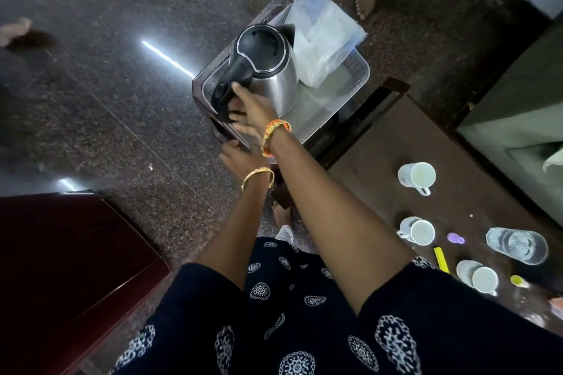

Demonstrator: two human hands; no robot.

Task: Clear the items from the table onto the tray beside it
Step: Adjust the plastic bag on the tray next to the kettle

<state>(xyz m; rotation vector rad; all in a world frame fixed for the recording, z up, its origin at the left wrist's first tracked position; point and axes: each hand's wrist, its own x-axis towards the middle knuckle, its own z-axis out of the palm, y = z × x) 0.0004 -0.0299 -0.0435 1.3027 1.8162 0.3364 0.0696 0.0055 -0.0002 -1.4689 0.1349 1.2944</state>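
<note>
Left hand [236, 158]: lying against the near edge of the stool under the tray, probably steadying it; fingers hidden, so I cannot tell its state.
Right hand [248, 106]: wrapping the kettle [268, 64] handle, settling it upright in the tray [359, 76] beside a plastic bag [323, 36].
Bench [380, 161]: carrying 3 mugs [417, 176] and a glass [518, 245] at right, awaiting clearing.
Room: polished granite floor [106, 85] reflecting lights.

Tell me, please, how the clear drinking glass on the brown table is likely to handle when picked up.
The clear drinking glass looks smooth-walled, so probably slippery. It seems to hold water, so likely heavyish and spillable. Being glass, it would probably break if dropped.
</note>
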